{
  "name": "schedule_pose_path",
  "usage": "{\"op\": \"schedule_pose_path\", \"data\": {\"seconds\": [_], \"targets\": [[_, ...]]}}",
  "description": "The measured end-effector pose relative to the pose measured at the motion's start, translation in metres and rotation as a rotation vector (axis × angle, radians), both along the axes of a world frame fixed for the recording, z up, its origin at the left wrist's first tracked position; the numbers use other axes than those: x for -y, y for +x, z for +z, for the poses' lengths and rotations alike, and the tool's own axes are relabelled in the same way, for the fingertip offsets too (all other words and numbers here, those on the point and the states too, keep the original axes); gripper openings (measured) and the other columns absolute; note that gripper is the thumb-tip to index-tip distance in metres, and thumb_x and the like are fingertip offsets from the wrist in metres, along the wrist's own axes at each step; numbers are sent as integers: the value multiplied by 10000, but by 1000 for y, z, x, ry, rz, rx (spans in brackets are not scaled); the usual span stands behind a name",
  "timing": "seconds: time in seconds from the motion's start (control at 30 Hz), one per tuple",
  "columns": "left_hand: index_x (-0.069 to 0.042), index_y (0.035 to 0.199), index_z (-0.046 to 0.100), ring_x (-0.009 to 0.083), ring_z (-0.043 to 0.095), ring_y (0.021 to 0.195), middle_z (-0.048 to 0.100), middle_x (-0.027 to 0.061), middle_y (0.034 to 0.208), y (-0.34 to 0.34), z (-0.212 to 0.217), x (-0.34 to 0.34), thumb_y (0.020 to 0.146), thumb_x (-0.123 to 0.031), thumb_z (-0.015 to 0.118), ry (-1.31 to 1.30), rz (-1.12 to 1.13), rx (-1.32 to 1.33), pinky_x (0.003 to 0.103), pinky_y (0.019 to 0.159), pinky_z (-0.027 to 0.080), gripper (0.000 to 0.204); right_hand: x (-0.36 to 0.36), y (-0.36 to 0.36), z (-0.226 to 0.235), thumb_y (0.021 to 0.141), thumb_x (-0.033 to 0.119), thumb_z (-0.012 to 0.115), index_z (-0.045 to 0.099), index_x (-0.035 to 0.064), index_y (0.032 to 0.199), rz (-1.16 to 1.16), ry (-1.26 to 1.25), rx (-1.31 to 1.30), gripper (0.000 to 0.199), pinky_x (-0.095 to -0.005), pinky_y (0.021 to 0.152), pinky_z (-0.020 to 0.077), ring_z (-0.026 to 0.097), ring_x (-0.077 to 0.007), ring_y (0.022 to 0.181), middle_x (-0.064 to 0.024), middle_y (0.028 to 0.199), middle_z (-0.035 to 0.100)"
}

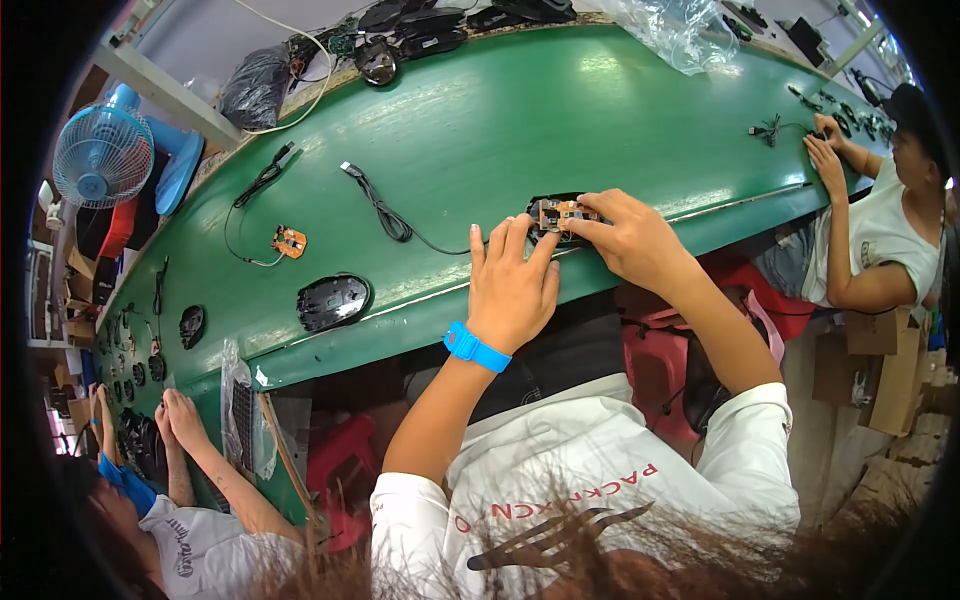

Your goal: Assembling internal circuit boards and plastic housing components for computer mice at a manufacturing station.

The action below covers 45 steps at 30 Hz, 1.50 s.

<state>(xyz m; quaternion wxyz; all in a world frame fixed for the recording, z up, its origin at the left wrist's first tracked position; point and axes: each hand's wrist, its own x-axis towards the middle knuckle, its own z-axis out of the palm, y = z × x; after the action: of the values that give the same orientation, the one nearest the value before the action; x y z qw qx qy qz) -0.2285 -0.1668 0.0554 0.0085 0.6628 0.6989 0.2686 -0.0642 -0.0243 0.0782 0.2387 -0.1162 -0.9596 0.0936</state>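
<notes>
A black computer mouse shell (572, 199) lies near the bench's front edge, with an orange circuit board (552, 212) in it. From the right, my right hand (637, 238) closes its thumb and fingers on the board's right part; its fingertips partly cover the board. My left hand (515, 282), with a blue band at the wrist, reaches in from the left. Its fingers are stretched out and spread, some tips touching the left edge of the shell. A black cable (392, 218) with a USB plug lies coiled to the left, its lead running toward my left hand.
Left on the green bench (450, 120) are an empty mouse shell (333, 302), a smaller black shell (192, 326) and a loose circuit board (289, 241) with cable. Black parts and plastic bags line the back. Co-workers sit at both sides; a blue fan (103, 152) stands far left.
</notes>
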Motion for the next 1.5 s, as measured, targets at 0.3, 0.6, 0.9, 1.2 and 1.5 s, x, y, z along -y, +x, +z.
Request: {"op": "schedule_pose_path", "data": {"seconds": [0.3, 0.6, 0.9, 1.2, 1.5], "targets": [[-129, 1286, 607, 353, 470, 1310, 506, 147, 1359, 15, -4, -20, 915, -180, 636, -41, -3, -11, 659, 1149, 269, 376, -25, 15, -11, 793, -10, 689, 707, 104, 1135, 34, -21, -8, 360, -415, 820, 562, 647, -333, 985, -149, 1181, 647], [-134, 1303, 604, 350, 474, 1322, 504, 149, 1364, 17, -4, -23, 895, -139, 627, -49, -12, -10, 655, 1154, 270, 409, -32, 13, -8, 799, 38, 665, 701, 129, 1151, 43, 23, 128, 366, -397, 846, 557, 634, -298, 963, -120, 1111, 649], [-34, 1335, 473, 359, 487, 1339, 559, 151, 1327, 3, -3, -18, 822, 1, 532, -43, -108, 340, 650, 1174, 242, 518, -38, 18, -5, 774, -13, 663, 700, 122, 1162, 53, 13, 206, 413, -410, 838, 565, 636, -300, 995, -111, 1190, 651], [-34, 1328, 421, 366, 476, 1370, 566, 145, 1335, 7, 1, -20, 819, 5, 520, -72, -90, 334, 645, 1181, 234, 519, -44, 17, 2, 765, 41, 688, 702, 150, 1165, 60, 141, 314, 415, -379, 878, 546, 620, -270, 997, -79, 1155, 664], [-42, 1299, 435, 357, 483, 1375, 555, 131, 1382, 9, 1, -22, 817, 4, 525, -78, -93, 310, 650, 1176, 237, 492, -44, 17, -3, 759, 50, 698, 688, 133, 1188, 52, 127, 369, 436, -393, 902, 543, 599, -273, 1029, -85, 1184, 650]]}}
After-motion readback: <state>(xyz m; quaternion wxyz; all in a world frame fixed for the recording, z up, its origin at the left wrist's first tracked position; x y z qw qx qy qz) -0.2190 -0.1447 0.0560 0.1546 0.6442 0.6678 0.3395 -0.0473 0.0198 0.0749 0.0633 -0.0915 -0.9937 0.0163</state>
